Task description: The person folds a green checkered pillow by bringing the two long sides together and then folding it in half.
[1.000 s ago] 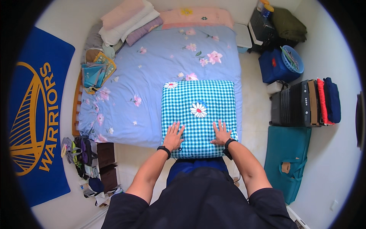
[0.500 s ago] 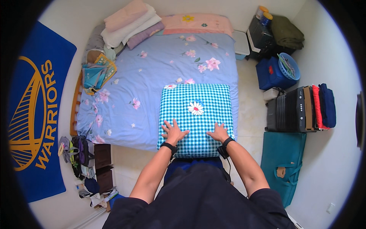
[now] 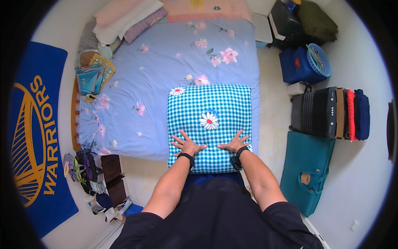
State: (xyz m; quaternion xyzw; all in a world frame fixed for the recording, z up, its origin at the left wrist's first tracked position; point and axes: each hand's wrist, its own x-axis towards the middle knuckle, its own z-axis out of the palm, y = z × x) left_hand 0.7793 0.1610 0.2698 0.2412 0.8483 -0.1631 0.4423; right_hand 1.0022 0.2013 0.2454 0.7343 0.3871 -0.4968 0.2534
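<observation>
A square cushion (image 3: 209,101) in teal-and-white check, with daisy prints, lies at the near edge of the bed (image 3: 166,74). Its near end reaches over the bed's edge toward my body. My left hand (image 3: 187,146) rests flat on the cushion's near left part, fingers spread. On the near right part lies my right hand (image 3: 235,143), also spread, its thumb pointing in toward the other thumb. Neither hand grips anything. Dark bands circle both wrists. The bed's cover is blue with pink flowers.
Folded bedding (image 3: 126,18) is piled at the far left of the bed, with teal cloth items (image 3: 91,79) nearer. Along the right stand a blue bag (image 3: 295,66), a basket (image 3: 319,60), a black suitcase (image 3: 315,112) and a flat teal case (image 3: 304,166). Dark drawers (image 3: 112,174) stand at left.
Both hands stay on the cushion; the right hand has slid slightly left, bringing the thumbs closer. The cushion's near half looks more pressed down. The whole view has shifted a little.
</observation>
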